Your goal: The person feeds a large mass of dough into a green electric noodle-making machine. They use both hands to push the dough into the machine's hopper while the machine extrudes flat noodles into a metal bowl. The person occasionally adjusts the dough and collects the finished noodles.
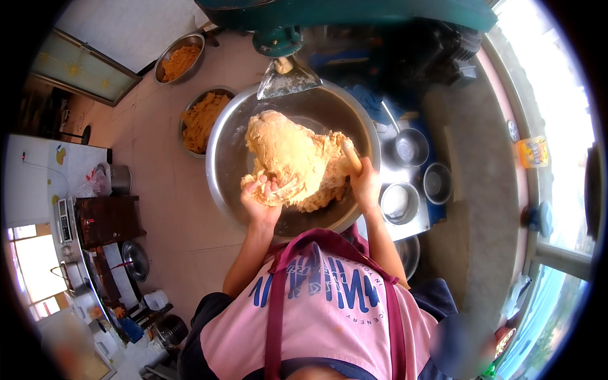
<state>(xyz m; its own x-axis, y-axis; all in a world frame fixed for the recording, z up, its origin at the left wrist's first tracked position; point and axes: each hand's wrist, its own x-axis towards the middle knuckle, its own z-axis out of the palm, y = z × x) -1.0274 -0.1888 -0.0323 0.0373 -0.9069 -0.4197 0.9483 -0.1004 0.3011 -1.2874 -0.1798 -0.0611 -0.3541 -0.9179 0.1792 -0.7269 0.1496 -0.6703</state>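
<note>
A large lump of yellowish dough point(285, 152), rough and ragged at its edges, fills much of a wide steel bowl point(221, 171) in front of me. My left hand point(261, 197) is closed on the dough's lower left edge, fingers curled into it. In my right hand point(365, 183), at the dough's right side, is a light wooden handle point(351, 156) with its rounded end pointing up and away. Whatever the handle belongs to is hidden by my hand and the dough. Over the bowl's far rim hangs a dough-smeared metal mixer paddle point(288, 79).
A teal mixing machine point(278, 41) stands beyond the bowl. Two bowls of orange food, one nearer point(204, 120) and one farther point(180, 60), sit on the floor at left. To the right are a saucepan point(410, 147) and round metal pans point(400, 202), beside a grey ledge point(468, 190).
</note>
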